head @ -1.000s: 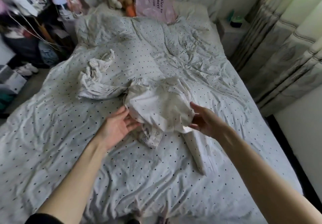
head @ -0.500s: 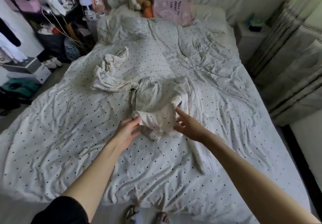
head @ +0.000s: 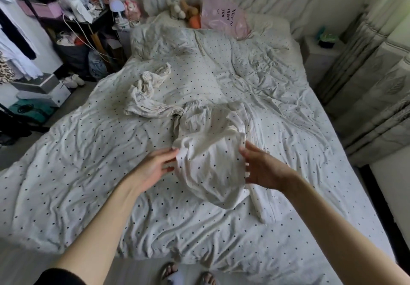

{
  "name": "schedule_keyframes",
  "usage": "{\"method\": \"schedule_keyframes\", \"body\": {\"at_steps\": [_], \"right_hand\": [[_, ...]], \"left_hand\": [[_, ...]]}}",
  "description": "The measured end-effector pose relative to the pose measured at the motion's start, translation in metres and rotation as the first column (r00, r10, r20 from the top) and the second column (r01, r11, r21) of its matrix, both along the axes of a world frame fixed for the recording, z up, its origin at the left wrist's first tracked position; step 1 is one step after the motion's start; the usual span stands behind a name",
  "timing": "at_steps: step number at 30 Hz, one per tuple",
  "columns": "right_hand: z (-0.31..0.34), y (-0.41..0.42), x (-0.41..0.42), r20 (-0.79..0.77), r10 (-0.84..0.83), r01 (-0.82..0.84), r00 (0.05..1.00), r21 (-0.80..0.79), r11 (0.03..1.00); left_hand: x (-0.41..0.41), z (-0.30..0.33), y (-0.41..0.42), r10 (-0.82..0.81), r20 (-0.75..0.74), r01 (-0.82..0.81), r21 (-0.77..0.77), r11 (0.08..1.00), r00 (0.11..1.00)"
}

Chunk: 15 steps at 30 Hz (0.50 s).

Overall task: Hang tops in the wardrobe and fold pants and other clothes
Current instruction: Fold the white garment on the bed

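Hands flank a cream garment [head: 210, 164] mid-bed: left hand [head: 153, 169] with straight fingers touching its left edge, right hand [head: 261, 169] with spread fingers touching its right edge (no clear grip). Second crumpled garment [head: 146, 98] lies beyond, on the dotted duvet [head: 77, 173].

View: single head camera, wide-angle.
Position: standing at foot of bed [head: 66, 173].
Facing: forward and down, toward the headboard end.
Range: close over the hands.
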State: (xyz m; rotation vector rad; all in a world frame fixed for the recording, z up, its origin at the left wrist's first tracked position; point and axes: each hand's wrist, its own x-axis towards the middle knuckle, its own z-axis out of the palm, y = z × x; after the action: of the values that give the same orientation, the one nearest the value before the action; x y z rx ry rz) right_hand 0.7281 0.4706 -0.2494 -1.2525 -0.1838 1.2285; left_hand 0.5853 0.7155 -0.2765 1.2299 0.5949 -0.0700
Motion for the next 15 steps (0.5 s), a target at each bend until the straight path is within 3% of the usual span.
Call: {"method": "schedule_keyframes", "body": {"at_steps": [2, 6, 9, 15], "right_hand": [[-0.011, -0.001, -0.011, 0.022, 0.002, 0.001, 1.000, -0.103, 0.995], [-0.029, -0.007, -0.035, 0.208, 0.149, -0.067, 0.967, -0.355, 0.932], [-0.036, -0.018, -0.048, 0.190, 0.084, -0.019, 0.978, -0.325, 0.945], [-0.046, -0.039, -0.076, 0.129, 0.135, -0.098, 0.982, -0.260, 0.961]], "left_hand": [[-0.010, -0.012, -0.008, -0.023, -0.010, 0.022, -0.037, 0.999, 1.000], [-0.035, -0.028, -0.019, -0.023, -0.107, 0.026, 0.020, 0.999, 0.994], [-0.052, -0.033, -0.025, -0.007, -0.145, -0.008, -0.106, 0.994, 0.989], [-0.095, -0.040, -0.049, -0.232, -0.313, 0.193, -0.151, 0.969, 0.921]]}}
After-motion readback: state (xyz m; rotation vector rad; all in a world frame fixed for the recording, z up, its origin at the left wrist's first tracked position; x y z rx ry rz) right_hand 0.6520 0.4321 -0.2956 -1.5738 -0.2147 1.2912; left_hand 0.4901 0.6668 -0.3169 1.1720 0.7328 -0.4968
